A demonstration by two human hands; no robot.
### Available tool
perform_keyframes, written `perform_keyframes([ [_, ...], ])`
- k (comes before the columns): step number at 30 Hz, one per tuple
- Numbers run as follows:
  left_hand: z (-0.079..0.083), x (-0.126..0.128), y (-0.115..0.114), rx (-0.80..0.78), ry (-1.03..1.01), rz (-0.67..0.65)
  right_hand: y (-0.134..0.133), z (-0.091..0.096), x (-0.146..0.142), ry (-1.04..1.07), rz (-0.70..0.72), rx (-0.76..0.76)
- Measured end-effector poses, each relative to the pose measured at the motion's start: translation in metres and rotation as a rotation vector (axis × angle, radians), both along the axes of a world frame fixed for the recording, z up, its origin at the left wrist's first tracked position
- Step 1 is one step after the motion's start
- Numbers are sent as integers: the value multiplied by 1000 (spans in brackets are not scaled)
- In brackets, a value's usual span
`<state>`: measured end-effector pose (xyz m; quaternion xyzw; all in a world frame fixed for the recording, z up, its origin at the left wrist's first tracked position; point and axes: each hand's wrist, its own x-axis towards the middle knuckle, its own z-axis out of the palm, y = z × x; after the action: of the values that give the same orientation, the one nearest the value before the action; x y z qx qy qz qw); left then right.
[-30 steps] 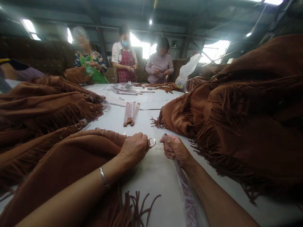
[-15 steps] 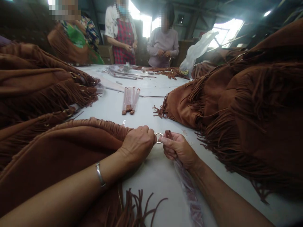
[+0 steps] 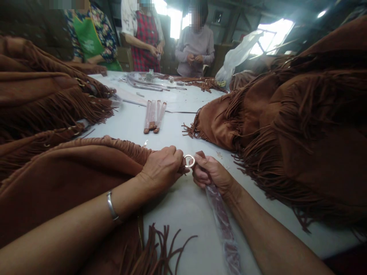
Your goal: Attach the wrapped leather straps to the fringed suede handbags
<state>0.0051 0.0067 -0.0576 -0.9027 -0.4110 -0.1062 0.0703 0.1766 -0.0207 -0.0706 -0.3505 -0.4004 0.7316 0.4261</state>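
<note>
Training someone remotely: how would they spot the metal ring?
On the white table, a brown fringed piece reaches the left hand. Between that and the right hand shows the metal ring: silver like the bracelet, but clearly smaller.

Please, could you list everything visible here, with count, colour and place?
Table: 1, white, centre
Fringed piece: 1, brown, front left
Ring: 1, silver, centre
Wrapped strap: 1, brown in plastic, front
Small wrapped strips: about four, brownish, centre
Left heap: 1, brown, left
Right heap: 1, brown, right
Loose straps: uncountable, brown and greyish, far end
Plastic bag: 1, whitish, far right
People: 3, green, checked, lilac clothing, far side
Windows: several, white, background
Bracelet: 1, silver, left wrist
Left hand: 1, bare, on fringed piece
Right hand: 1, bare, around wrapped strap
</note>
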Motion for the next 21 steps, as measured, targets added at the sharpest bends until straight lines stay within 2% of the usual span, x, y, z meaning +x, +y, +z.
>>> perform_keyframes([
  [4, 1, 0, 2, -9, 4, 29, -4, 3, -5, -89, -77, 103],
  [7, 1, 1, 1, -23, 8, -1, -4, 4, -4, -180, -107, 102],
  [9, 1, 1, 0, -27, 4, -42, -3, 4, -1, -180, -75, 50],
  [12, 2, 0, -3, -51, 2, -124, 0, 3, 6, -127, 61, -62],
  [15, 5, -1, -5, -102, -11, -204, 2, 2, 11, -108, 167, -107],
  [21, 3, -4, -2, -126, -119, -209, -1, 4, 13, -76, 154, -53],
])
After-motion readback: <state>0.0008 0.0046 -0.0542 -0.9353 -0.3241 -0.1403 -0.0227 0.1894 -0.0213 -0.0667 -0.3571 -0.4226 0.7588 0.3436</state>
